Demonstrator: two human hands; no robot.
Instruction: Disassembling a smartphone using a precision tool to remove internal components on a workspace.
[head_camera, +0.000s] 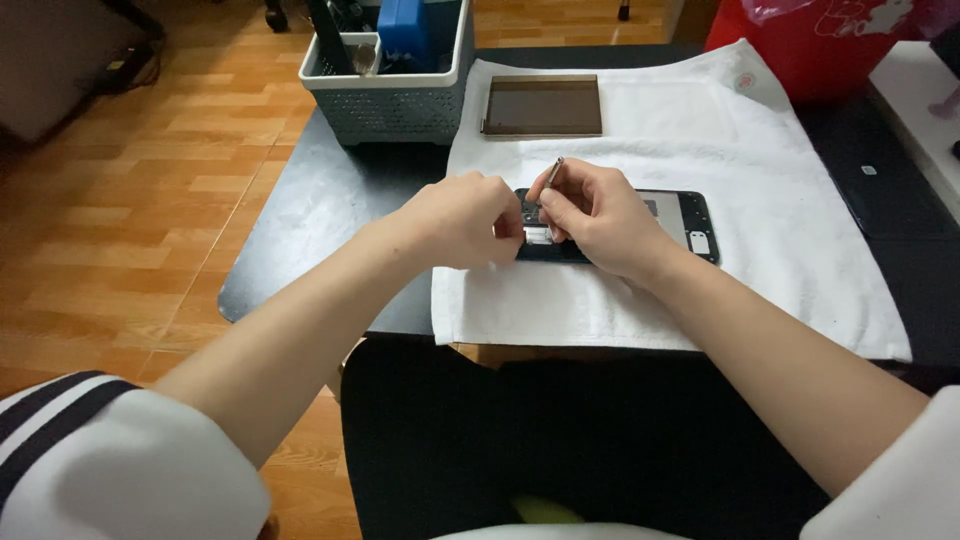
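A grey perforated basket (392, 105) stands at the far left of the dark table (310, 215), holding a blue box (412, 28). Just right of it, a brown rectangular tray (543, 105) rests on the white towel (760, 210); a red bag (800, 45) sits at the far right corner. The left hand (455, 220) is curled nearly closed, fingertips pressing the left end of the opened phone (680, 225). The right hand (595, 215) pinches a thin metal tool (553, 172), tip down, covering much of that end. The phone lies flat mid-towel, back removed, dark interior exposed.
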